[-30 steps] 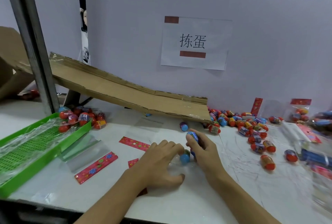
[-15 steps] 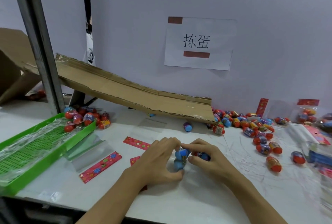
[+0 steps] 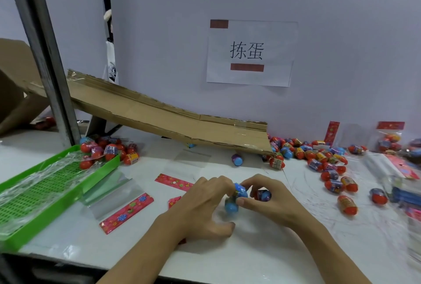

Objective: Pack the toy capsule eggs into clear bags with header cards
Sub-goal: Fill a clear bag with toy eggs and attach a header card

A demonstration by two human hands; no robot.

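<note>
My left hand point(image 3: 200, 210) and my right hand point(image 3: 271, 201) meet at the table's middle around blue capsule eggs point(image 3: 234, 199). The left fingers pinch the top blue egg, and a clear bag under that hand is barely visible. A dark egg point(image 3: 264, 194) sits in my right hand's fingers. Loose red and blue eggs point(image 3: 325, 165) lie scattered to the right. An empty clear bag with a red header card point(image 3: 126, 212) lies flat to the left. Another red header card point(image 3: 174, 181) lies behind my left hand.
A green tray point(image 3: 57, 201) lined with plastic film sits at the left, with a bagged heap of eggs point(image 3: 107, 150) behind it. A cardboard ramp point(image 3: 170, 119) slopes down at the back. Packed bags point(image 3: 389, 137) and a stack of bags stand at the right. A metal post point(image 3: 43, 55) rises at left.
My right hand has come down from holding a blue egg up and now joins my left hand at the eggs. The cluster of eggs sits higher between the fingers.
</note>
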